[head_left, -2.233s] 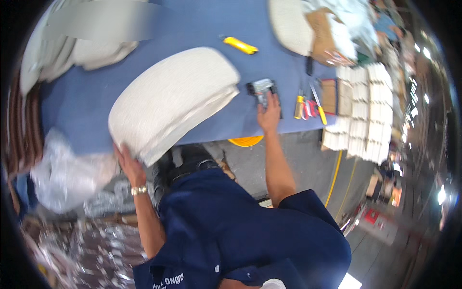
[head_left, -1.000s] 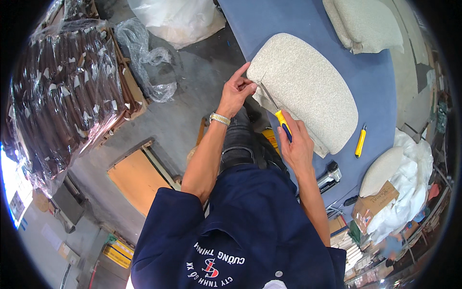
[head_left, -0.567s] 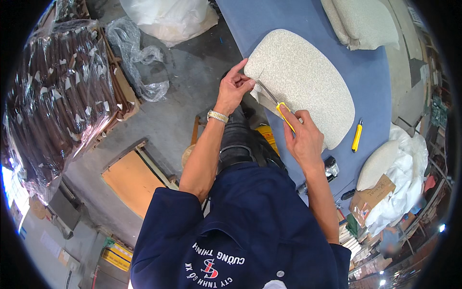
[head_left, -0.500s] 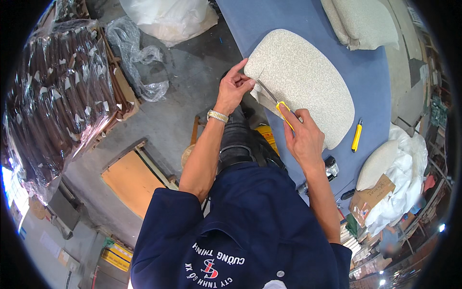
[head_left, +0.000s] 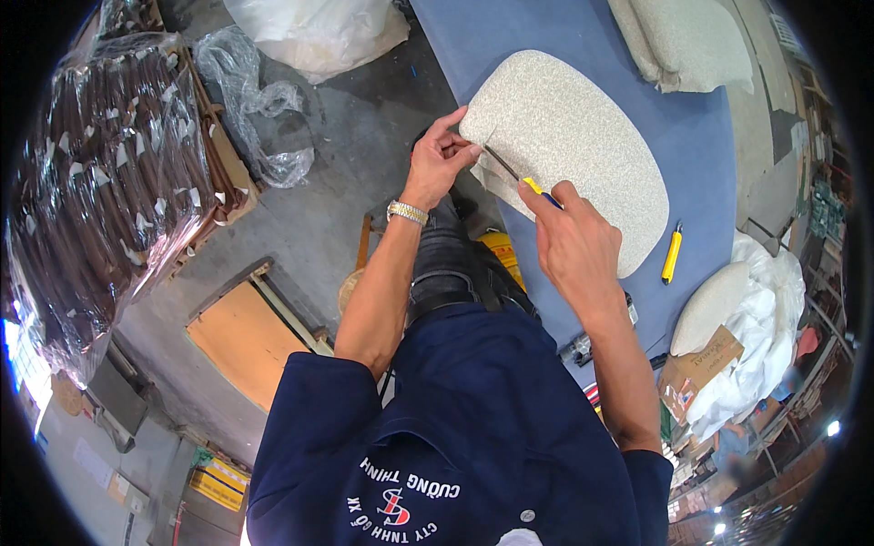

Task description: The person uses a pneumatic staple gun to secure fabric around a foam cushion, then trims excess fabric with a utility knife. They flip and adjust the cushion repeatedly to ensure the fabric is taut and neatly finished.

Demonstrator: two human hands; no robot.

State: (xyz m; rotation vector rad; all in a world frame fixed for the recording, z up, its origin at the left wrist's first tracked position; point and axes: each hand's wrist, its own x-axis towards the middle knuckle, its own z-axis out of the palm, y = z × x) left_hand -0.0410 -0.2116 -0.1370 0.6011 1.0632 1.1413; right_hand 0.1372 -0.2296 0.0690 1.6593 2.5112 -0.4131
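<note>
A rounded seat cushion pad [head_left: 583,155] in speckled cream fabric lies on the blue-grey table, with a loose fabric flap [head_left: 503,182] along its near left edge. My left hand [head_left: 439,162] is closed at the pad's left corner, its thumb and fingers pinching the fabric edge. In my right hand [head_left: 578,241] is a screwdriver [head_left: 503,165] with a thin dark shaft and a yellow and dark handle. Its shaft points up and left, and its tip meets the edge beside my left thumb. My fingers partly hide the handle.
A yellow utility knife [head_left: 672,255] lies right of the pad on the table [head_left: 701,164]. More cream covers [head_left: 683,45] are at the far right. Nearer stand a cardboard box [head_left: 699,369] and white wrapping [head_left: 765,300]. Plastic-wrapped brown parts [head_left: 118,182] are stacked at left.
My right hand has turned and its grip now covers more of the screwdriver's handle. The left hand stays at the pad's corner. The whole view has shifted slightly.
</note>
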